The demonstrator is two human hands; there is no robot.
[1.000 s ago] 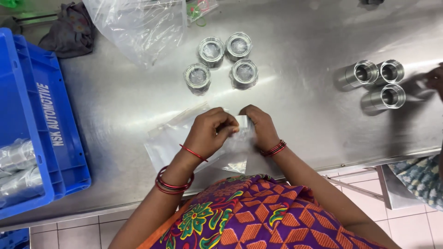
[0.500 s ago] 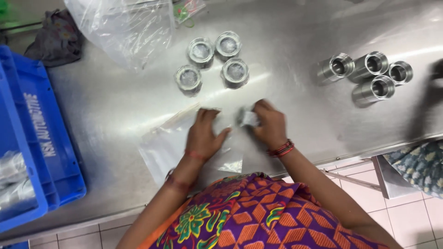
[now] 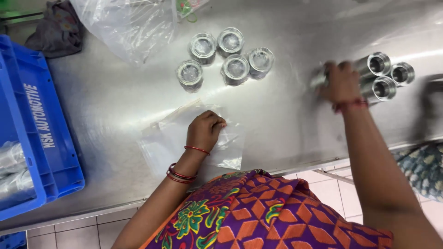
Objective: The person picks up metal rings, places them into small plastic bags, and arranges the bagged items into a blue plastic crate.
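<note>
Left hand (image 3: 204, 130) curled, fingers pressing flat clear plastic bag (image 3: 170, 138) on brushed steel bench (image 3: 115, 92), right hand (image 3: 340, 82) outstretched, fingers grasping shiny hollow metal cylinder (image 3: 323, 77)

A steel tabletop (image 3: 106, 97) carries 5 bagged round metal parts (image 3: 229, 57) standing close together near its far side. A large clear plastic bag (image 3: 129, 25) lies beyond them, beside a dark grey cloth (image 3: 57, 30). A blue plastic crate (image 3: 34, 129) sits at the left edge.
</note>
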